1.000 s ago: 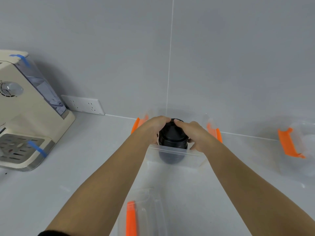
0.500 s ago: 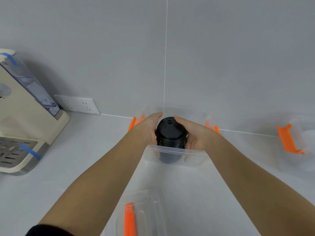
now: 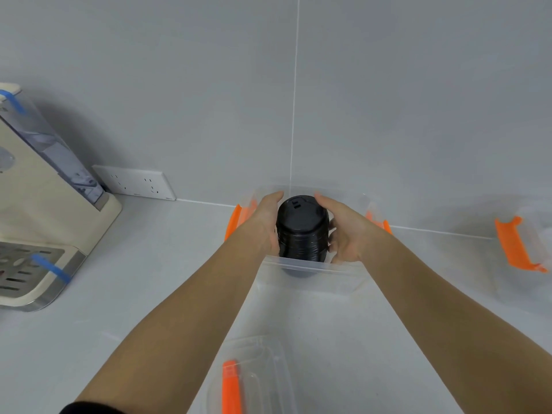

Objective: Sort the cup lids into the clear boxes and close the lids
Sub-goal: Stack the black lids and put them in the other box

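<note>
A stack of black cup lids stands upright inside a clear box with orange latches, set against the back wall. My left hand cups the stack's left side and my right hand cups its right side, so both hold it between them. The lower part of the stack shows through the box's front wall. The box's clear lid, with an orange latch, lies on the counter near me, between my forearms.
A second clear box with an orange latch stands at the far right; something pale shows inside it. A cream coffee machine fills the left side. A white wall socket sits low on the back wall.
My fingers have slid off the top of the black stack down to its sides, uncovering the top lid. The stack sits a little lower in the box.
</note>
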The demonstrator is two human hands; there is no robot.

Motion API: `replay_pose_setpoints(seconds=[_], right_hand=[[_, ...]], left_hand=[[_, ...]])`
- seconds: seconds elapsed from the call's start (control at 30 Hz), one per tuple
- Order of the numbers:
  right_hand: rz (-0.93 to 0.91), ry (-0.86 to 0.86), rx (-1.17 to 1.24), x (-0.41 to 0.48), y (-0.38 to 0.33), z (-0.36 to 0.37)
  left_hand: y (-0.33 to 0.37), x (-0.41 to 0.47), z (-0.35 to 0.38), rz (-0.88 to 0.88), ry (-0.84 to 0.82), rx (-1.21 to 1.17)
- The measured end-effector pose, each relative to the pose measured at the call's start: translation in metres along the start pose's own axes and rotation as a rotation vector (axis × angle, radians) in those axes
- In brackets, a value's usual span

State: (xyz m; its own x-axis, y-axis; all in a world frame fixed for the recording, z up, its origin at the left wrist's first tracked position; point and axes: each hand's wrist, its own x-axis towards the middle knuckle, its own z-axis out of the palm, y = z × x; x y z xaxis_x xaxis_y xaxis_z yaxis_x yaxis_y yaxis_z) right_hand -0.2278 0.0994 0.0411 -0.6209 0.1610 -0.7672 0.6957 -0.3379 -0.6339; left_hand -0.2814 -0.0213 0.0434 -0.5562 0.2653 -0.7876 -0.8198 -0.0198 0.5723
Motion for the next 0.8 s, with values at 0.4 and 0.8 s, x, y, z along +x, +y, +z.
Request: replay_pose_setpoints(seconds=[0.4,0.8], right_hand=[[-0.047,-0.067,0.067,0.006,0.001,-0.005],[-0.043,-0.090,0.070,0.011,0.004,-0.003]], left_hand=[[0.000,0.001,-0.001,0.072,0.025,0.041],[-0.004,-0.007,0.006,0.044,-0.011,0.221]])
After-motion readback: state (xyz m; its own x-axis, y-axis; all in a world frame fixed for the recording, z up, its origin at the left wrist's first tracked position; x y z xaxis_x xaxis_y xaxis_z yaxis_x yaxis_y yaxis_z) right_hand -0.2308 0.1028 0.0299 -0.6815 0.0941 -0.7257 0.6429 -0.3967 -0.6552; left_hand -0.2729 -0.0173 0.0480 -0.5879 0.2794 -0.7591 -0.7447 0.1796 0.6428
